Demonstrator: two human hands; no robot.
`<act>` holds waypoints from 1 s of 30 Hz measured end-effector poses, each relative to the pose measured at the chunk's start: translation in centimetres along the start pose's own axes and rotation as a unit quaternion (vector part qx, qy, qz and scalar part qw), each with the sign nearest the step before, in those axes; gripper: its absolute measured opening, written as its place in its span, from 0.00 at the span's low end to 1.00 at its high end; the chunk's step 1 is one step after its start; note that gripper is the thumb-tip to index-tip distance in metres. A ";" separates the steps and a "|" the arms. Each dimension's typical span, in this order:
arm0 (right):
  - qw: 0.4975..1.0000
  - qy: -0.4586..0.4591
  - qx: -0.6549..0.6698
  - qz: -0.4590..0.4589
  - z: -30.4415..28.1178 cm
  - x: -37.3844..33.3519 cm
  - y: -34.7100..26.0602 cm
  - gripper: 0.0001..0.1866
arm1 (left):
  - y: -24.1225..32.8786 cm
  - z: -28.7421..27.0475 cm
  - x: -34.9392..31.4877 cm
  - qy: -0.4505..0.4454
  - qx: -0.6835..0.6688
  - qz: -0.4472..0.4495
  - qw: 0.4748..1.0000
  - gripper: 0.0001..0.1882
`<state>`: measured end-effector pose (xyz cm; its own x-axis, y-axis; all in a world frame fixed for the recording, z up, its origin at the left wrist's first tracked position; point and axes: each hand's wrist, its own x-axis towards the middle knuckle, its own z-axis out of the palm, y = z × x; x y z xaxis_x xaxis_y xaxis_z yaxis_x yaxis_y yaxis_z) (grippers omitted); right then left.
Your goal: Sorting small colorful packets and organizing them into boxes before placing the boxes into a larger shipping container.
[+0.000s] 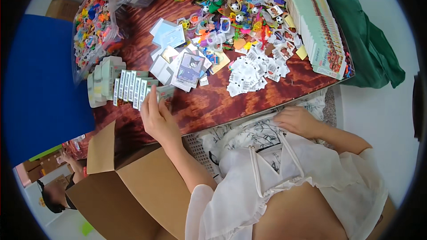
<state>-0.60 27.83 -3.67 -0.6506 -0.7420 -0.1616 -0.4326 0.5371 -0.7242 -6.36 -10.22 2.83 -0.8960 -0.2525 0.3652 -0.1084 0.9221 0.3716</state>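
In the head view, the left hand [155,118] is held at the right end of a row of small, pale-green, barcoded boxes [129,85] stood on the red-brown table [207,106]; whether a box is gripped cannot be told. The right hand [296,121] is rested, fingers loosely curled, on leaf-patterned cloth [255,131] beside the table edge; its grip cannot be told. Cards [189,67] are spread right of the boxes, and white packets [248,74] are heaped farther right, below piled toy trinkets [227,26].
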 end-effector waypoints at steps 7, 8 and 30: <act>0.941 0.237 -0.194 0.144 0.4 -4.4 12.5 0.15 | -1.8 1.7 -1.5 0.089 0.100 0.075 0.988 0.29; 0.933 0.236 -0.205 0.178 -0.8 -5.1 14.6 0.15 | -1.9 2.2 -1.5 0.097 0.109 0.085 0.986 0.29; 0.928 0.147 0.028 0.341 -3.6 -9.3 4.8 0.12 | 8.7 3.3 -3.5 -0.011 -0.178 0.118 0.977 0.17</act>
<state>1.14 38.69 -3.24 -0.9068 -0.0902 -0.4117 0.1713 0.8137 -0.5556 -5.62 -0.33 1.97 -0.8878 -0.0349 0.4590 0.2551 0.7927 0.5536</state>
